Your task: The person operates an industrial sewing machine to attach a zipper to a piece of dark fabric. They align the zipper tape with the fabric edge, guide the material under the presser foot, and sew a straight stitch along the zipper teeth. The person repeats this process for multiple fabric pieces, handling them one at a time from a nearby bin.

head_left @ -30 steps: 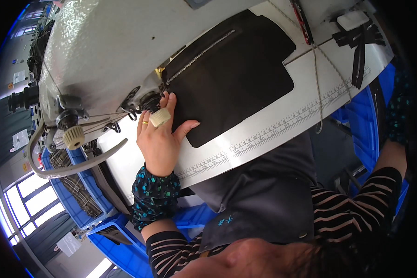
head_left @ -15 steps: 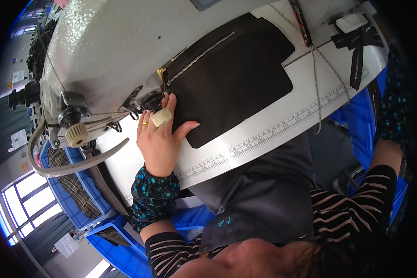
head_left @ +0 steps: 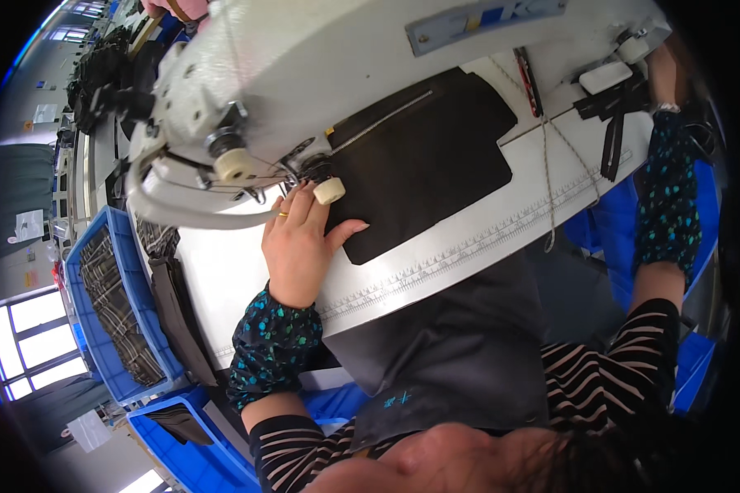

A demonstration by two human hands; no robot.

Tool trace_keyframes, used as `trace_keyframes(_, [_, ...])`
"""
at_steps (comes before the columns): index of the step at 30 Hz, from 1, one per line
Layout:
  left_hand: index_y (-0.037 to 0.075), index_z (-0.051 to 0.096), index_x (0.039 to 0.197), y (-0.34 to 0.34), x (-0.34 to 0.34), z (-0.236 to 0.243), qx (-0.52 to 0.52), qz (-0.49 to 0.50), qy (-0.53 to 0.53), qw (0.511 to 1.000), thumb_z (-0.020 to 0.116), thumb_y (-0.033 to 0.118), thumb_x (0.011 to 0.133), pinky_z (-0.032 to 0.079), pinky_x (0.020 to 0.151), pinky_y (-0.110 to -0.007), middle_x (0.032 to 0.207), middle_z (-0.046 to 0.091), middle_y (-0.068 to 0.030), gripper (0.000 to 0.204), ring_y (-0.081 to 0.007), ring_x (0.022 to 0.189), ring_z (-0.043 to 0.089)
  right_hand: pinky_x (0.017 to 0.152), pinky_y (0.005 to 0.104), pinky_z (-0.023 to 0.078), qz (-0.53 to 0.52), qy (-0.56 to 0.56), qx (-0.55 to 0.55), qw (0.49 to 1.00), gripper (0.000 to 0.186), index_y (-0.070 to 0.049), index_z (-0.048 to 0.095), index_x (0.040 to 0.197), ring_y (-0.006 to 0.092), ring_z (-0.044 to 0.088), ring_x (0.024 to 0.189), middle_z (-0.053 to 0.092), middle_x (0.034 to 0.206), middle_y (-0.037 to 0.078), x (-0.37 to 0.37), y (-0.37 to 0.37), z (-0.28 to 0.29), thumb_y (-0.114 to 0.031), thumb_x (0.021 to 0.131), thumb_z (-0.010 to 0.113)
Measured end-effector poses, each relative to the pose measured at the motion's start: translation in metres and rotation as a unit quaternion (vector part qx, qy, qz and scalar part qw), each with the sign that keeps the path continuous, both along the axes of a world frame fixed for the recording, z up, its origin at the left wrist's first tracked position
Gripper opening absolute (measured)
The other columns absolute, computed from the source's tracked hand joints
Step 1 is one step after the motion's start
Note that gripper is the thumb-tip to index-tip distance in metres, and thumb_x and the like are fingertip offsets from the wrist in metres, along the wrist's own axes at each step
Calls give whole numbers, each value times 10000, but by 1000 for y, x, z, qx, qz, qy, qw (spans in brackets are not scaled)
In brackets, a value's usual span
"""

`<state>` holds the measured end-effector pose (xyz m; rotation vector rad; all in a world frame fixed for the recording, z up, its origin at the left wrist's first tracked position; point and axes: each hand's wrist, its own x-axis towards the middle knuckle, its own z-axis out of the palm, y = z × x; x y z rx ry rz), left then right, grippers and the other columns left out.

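Observation:
A black fabric panel [head_left: 436, 164] with a silver zipper [head_left: 386, 120] along its far side lies on the white sewing machine bed. My left hand [head_left: 298, 251] rests with outstretched fingers at the panel's left edge, thumb apart on the cloth. Its fingertips are beside the sewing machine head's cream knob [head_left: 329, 191] and partly hidden there. At the far right, my right hand [head_left: 670, 78] reaches up by the right end of the sewing machine [head_left: 337, 62]. The fingers of that hand are hidden, so what it touches cannot be made out.
Black zipper strips [head_left: 612, 148] lie at the right, by a white block [head_left: 606, 78]. Red-handled snips [head_left: 528, 82] and a cord [head_left: 548, 181] are nearer the middle. A printed ruler [head_left: 469, 242] follows the front edge. Blue crates [head_left: 111, 222] with fabric stand left.
My right hand has come up from beyond the table's right side to the machine's right end. The view has shifted, while my left hand stays on the panel.

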<state>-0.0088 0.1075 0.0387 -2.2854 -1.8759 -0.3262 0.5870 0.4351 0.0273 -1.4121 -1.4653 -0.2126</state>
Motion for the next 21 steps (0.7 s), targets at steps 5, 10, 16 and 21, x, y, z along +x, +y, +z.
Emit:
trace_keyframes(5, [44,705,1324,3,-6,-8,46,-26,-4,999,816,470,800,551,980,-432,1201,730,-103,685,-328,1056,691,914,382,562,47,107,275,954,291,-5,679,1264,309,703,1045,746,1145,176,-158,-108,37,-209,1061,638])
trace_keyframes(10, [42,718,1291,0,-5,-5,44,-15,-18,999,791,485,829,538,1009,-424,1235,722,-101,644,-303,1104,688,871,422,456,390,-204,62,896,319,-96,734,972,308,631,889,677,910,67,-322,-188,38,-356,822,841])
trace_keyframes(16, [52,719,1293,0,-9,-10,42,-16,-19,999,752,528,856,516,1044,-431,1288,719,-90,646,-279,1218,672,742,445,534,419,-78,7,905,268,-164,821,1044,306,709,847,760,915,46,-392,-166,27,-379,888,788])
trace_keyframes(21, [59,719,1283,-3,-6,-11,47,-6,-13,999,767,521,842,512,1061,-435,1297,716,-98,640,-297,1251,667,770,449,534,355,-156,48,921,222,-150,817,1029,328,710,861,764,928,68,-394,-169,27,-321,891,785])
